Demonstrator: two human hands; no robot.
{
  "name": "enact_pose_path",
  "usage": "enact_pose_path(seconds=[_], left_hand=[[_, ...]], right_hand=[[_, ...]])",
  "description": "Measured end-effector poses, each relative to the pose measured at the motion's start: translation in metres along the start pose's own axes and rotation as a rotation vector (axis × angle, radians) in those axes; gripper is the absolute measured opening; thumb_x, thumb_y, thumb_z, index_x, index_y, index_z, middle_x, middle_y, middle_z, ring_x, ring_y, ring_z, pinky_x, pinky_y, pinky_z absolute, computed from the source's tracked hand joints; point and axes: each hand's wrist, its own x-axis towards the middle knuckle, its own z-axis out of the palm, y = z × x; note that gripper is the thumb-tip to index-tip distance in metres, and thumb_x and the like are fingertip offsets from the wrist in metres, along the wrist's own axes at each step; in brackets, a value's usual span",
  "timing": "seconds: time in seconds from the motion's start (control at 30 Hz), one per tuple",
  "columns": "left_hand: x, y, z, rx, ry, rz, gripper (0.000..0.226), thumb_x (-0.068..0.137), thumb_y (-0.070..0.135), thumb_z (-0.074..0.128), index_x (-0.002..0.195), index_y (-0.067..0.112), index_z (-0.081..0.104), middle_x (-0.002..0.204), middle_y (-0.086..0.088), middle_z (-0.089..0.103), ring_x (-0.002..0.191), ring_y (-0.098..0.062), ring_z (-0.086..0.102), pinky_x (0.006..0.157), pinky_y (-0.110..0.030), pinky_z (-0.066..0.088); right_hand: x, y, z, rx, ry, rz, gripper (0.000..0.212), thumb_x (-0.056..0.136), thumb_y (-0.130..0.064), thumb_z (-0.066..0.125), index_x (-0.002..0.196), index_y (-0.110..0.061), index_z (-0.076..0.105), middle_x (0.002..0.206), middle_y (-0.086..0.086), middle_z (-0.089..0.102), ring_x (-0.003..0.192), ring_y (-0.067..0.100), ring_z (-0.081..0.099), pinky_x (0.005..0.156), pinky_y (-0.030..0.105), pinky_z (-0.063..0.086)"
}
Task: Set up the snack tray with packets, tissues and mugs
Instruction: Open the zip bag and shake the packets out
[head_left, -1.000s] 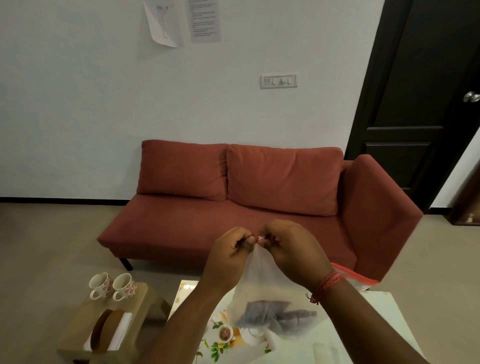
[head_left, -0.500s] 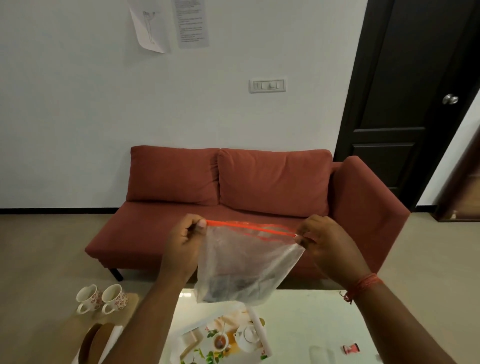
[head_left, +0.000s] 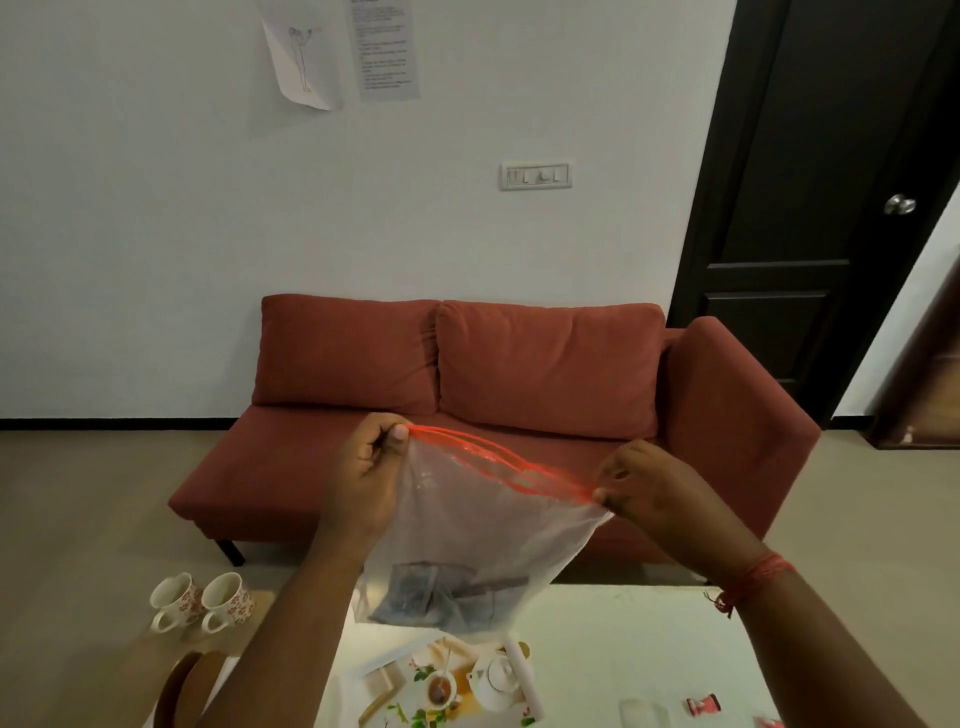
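Note:
I hold a clear zip bag (head_left: 483, 525) with a red seal strip up in front of me, above the white table (head_left: 623, 639). My left hand (head_left: 371, 478) pinches its left top corner and my right hand (head_left: 644, 488) pinches the right top corner, stretching the mouth wide. Dark packets (head_left: 441, 597) lie in the bottom of the bag. Below it sits the printed snack tray (head_left: 447, 686) with a tea picture. Two floral mugs (head_left: 202, 605) stand on a low wooden stool (head_left: 156, 649) at the lower left, beside a tissue holder (head_left: 182, 691).
A red sofa (head_left: 519, 405) stands behind the table, against the white wall. A dark door (head_left: 810, 208) is at the right. A small red packet (head_left: 702, 705) and a pale clear item (head_left: 644, 714) lie on the table near its front right.
My hands have drawn apart, from pinching the bag's top together to stretching the red seal wide. The bag has risen off the table, and the right end now sits lower.

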Motion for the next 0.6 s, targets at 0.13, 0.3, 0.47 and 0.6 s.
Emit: enact_pose_path(seconds=[0.13,0.3,0.47,0.6], left_hand=[[0.003,0.008,0.008,-0.037,-0.077,0.022,0.017,0.099,0.022,0.052,0.087,0.013,0.061,0.075,-0.006,0.054,0.068,0.000,0.046,0.063,-0.010,0.039],[0.008,0.011,0.014,-0.022,-0.115,0.027,0.018,0.098,0.020,0.053,0.090,0.008,0.064,0.080,-0.010,0.059,0.073,0.001,0.050,0.069,-0.009,0.041],[0.011,0.016,0.016,-0.043,-0.129,0.053,0.014,0.096,0.019,0.053,0.090,0.012,0.064,0.081,0.005,0.062,0.077,0.004,0.054,0.072,-0.008,0.042],[0.014,0.012,0.019,-0.051,-0.157,0.062,0.015,0.096,0.020,0.053,0.090,0.013,0.064,0.082,0.006,0.062,0.079,0.001,0.055,0.074,-0.010,0.042]], right_hand=[[0.007,-0.017,0.006,0.061,0.005,-0.035,0.014,0.088,-0.030,0.070,0.099,-0.022,0.068,0.102,-0.007,0.065,0.093,0.005,0.062,0.082,0.027,0.052],[0.020,-0.035,0.020,0.055,-0.084,-0.104,0.025,0.086,-0.038,0.072,0.107,-0.025,0.068,0.104,-0.012,0.066,0.095,0.000,0.063,0.082,0.020,0.050],[0.027,-0.039,0.029,0.024,-0.114,-0.185,0.013,0.094,-0.034,0.062,0.094,-0.022,0.066,0.088,-0.008,0.068,0.082,0.006,0.063,0.074,0.028,0.051],[0.029,-0.037,0.030,-0.043,-0.106,-0.197,0.025,0.097,-0.030,0.058,0.073,-0.022,0.053,0.066,-0.008,0.053,0.064,0.004,0.050,0.058,0.021,0.037]])
